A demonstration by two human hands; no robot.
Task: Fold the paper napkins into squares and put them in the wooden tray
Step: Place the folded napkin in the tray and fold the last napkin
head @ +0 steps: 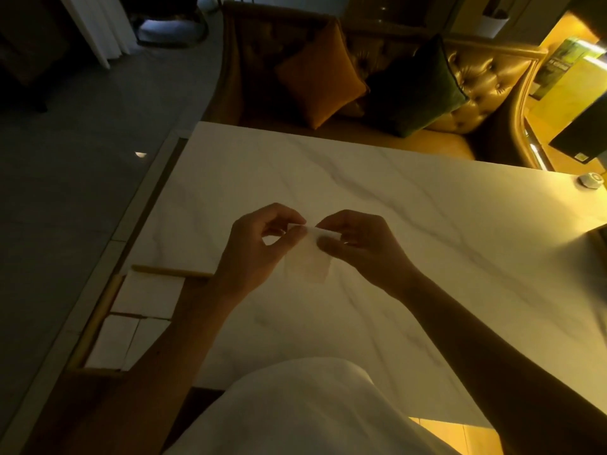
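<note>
A thin white paper napkin (308, 257) hangs above the marble table (427, 244), pinched along its top edge by both hands. My left hand (256, 247) grips the left part of that edge between thumb and fingers. My right hand (361, 244) grips the right part. The napkin droops below the fingers, partly folded. At the table's left edge lies the wooden tray (98, 310), its right side hidden by my left forearm. Folded white napkin squares (147, 295) fill the tray in two rows.
A tufted sofa (476, 80) with an orange cushion (320, 73) and a dark green cushion (417, 87) stands behind the table. A small round object (589, 180) sits at the table's far right corner. My white garment (295, 412) covers the near edge.
</note>
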